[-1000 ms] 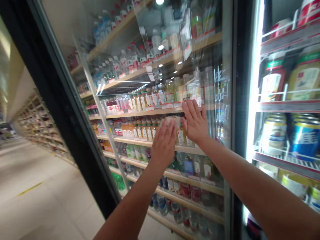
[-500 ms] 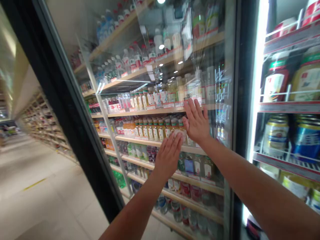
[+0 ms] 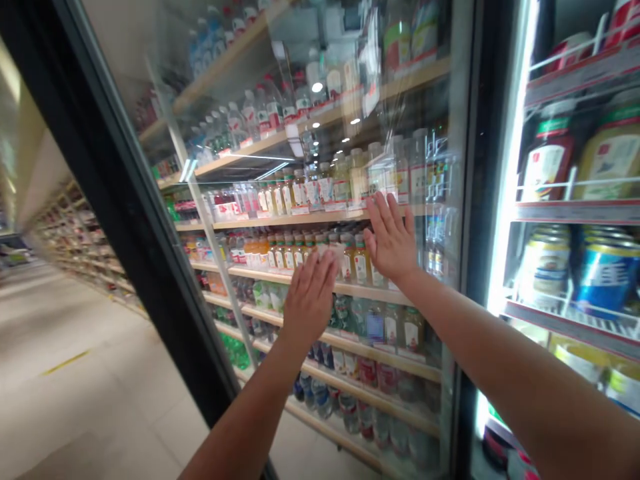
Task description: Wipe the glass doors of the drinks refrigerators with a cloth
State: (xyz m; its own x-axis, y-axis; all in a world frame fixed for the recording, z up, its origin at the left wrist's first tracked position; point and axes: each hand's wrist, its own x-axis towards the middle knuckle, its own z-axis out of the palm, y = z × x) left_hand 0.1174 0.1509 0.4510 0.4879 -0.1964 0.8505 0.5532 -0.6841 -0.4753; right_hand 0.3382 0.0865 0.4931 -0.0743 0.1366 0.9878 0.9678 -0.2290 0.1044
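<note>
Both my hands are raised in front of me against the glass door (image 3: pixel 240 93) of a cooler (image 3: pixel 505 200), which stands open at an angle before me. My right hand (image 3: pixel 393 240) lies flat on the glass, its grip spread wide with the fingers pointing up, and it holds nothing. My left hand (image 3: pixel 310 297) is just beside it, lower and to the left, also with an open, flat grip and empty; I cannot tell if its palm really touches the glass. The black frame (image 3: pixel 115 200) of the door runs down on the left. Through the glass I see wooden shelves (image 3: pixel 280 275) full of bottles (image 3: pixel 295 250). On the right, inside the lit cooler, jars (image 3: pixel 547 157) and cans (image 3: pixel 603 270) stand on wire racks. The pale floor (image 3: pixel 75 400) is at the lower left.
</note>
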